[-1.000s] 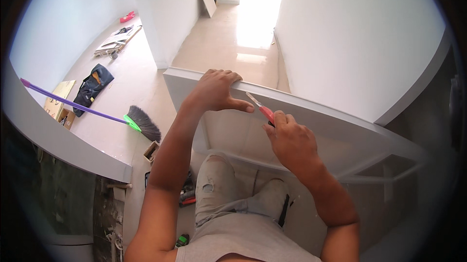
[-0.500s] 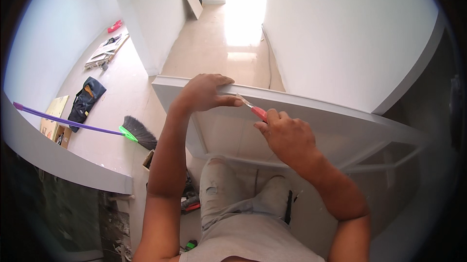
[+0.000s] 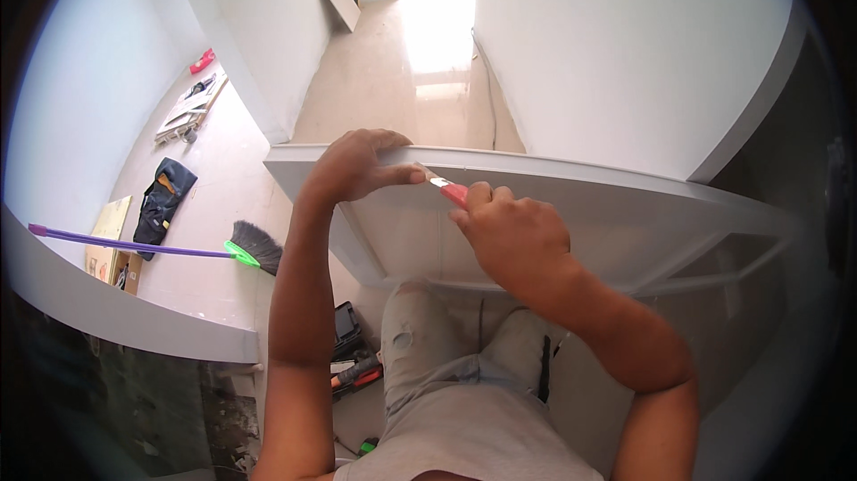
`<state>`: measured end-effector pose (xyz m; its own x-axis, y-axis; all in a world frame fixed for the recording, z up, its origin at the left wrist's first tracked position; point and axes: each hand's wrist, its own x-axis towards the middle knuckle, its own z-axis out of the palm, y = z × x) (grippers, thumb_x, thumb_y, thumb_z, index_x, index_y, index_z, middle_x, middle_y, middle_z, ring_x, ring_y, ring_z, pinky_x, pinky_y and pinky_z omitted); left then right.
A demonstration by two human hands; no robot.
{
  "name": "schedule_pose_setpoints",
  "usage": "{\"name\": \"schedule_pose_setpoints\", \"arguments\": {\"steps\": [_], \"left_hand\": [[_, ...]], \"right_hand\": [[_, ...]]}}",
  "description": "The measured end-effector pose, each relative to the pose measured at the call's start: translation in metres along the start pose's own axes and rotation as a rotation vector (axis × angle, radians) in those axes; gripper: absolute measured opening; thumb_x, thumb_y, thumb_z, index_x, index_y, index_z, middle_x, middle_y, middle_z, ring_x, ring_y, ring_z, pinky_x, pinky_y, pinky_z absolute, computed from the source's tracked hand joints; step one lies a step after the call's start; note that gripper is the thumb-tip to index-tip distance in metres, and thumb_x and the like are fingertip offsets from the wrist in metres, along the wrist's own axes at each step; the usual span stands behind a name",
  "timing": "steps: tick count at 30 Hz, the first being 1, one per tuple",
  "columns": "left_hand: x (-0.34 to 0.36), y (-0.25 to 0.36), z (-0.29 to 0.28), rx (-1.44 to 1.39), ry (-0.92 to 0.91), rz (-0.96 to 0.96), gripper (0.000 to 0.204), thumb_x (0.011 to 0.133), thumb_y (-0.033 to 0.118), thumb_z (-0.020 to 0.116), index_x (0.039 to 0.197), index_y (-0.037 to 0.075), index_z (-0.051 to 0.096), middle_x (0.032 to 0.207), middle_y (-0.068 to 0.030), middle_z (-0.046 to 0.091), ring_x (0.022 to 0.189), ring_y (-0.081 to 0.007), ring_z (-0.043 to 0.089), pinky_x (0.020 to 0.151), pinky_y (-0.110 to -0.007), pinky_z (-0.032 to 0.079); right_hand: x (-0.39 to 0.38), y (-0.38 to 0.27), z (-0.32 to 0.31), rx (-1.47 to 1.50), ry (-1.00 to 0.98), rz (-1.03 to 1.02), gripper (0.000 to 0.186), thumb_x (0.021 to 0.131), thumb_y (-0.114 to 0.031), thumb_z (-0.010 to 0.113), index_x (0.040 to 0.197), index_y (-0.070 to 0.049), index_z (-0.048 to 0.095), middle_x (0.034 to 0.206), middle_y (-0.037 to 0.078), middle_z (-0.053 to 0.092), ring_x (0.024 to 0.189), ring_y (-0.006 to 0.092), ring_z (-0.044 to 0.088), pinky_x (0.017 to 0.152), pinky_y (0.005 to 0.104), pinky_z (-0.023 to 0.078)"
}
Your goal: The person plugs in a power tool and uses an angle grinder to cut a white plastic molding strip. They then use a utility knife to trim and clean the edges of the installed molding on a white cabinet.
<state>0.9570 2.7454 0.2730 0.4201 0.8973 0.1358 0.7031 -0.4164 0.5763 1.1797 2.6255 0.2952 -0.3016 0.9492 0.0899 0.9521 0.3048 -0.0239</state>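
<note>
Between white walls, my left hand clasps the white panel, my right hand grips a red-handled cutter; overpressing could slip it into my left thumb.

Panel: white, long, raised rim along upper edge, set crosswise before you, face toward you; tool: red handle, slim pale blade, held slanting up to your left, tip near panel's upper edge, contact unclear
</note>
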Motion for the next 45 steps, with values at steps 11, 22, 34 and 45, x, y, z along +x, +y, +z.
{"name": "schedule_pose_setpoints", "arguments": {"steps": [11,22,34,45], "left_hand": [[-0.019,-0.045,-0.035,0.242,0.172,-0.107,0.08,0.052,0.05,0.092,0.108,-0.002,0.071,0.104,-0.0193,0.071,0.102,-0.0348,0.066,0.092,-0.041,0.05],[-0.02,-0.038,-0.023,0.334,0.234,-0.121,0.075,0.044,0.048,0.095,0.095,-0.003,0.074,0.085,-0.0176,0.072,0.087,-0.0331,0.069,0.082,-0.042,0.052],[-0.019,-0.05,-0.016,0.345,0.325,-0.036,0.072,0.043,0.064,0.088,0.078,0.003,0.071,0.076,-0.0132,0.069,0.08,-0.0336,0.066,0.077,-0.042,0.049],[-0.02,-0.041,-0.02,0.324,0.286,-0.116,0.072,0.039,0.055,0.093,0.081,0.001,0.071,0.075,-0.0125,0.068,0.08,-0.0305,0.066,0.076,-0.042,0.05]], "right_hand": [[0.007,0.002,0.017,-0.051,0.135,-0.056,0.023,0.102,-0.025,0.051,0.102,-0.002,0.052,0.078,0.014,0.066,0.068,0.0325,0.072,0.058,0.0416,0.059],[0.02,-0.023,0.033,-0.211,0.225,0.037,0.032,0.107,-0.031,0.042,0.091,-0.004,0.051,0.072,0.013,0.065,0.058,0.0309,0.07,0.05,0.0394,0.057],[0.036,-0.018,0.017,-0.251,0.135,0.058,0.03,0.106,-0.028,0.045,0.091,-0.003,0.053,0.067,0.016,0.066,0.062,0.0361,0.07,0.053,0.0438,0.057],[0.017,-0.02,0.01,-0.159,0.066,0.122,0.027,0.106,-0.026,0.046,0.09,-0.004,0.051,0.069,0.015,0.066,0.061,0.0365,0.069,0.053,0.0444,0.057]]}}
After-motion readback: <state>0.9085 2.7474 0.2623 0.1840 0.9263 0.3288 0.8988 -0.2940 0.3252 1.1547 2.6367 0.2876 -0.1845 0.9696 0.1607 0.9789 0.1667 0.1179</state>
